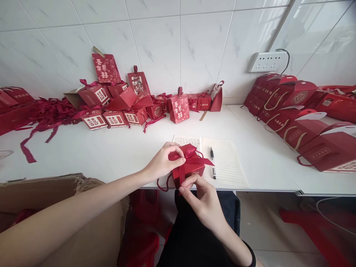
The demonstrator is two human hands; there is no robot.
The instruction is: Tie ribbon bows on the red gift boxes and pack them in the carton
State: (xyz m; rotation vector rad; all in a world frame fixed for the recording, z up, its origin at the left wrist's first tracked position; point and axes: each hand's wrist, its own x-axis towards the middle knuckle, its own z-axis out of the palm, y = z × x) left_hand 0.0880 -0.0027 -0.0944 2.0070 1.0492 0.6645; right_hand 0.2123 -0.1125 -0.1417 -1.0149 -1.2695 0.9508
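Note:
A small red gift box [191, 171] with a red satin ribbon bow [191, 155] on top is held at the near edge of the white table [111, 152]. My left hand [162, 161] pinches a loop of the bow from the left. Below the box, my right hand [201, 198] pinches the ribbon's lower tail against the front of the box. A thin red cord handle [164, 185] hangs from the box's left side.
An open lined notebook [226, 163] with a black pen [213, 163] lies behind the box. Several red gift boxes [133, 104] and loose ribbons [50, 115] sit along the wall. Larger red bags [303, 118] fill the right side. A cardboard carton [55, 200] stands at lower left.

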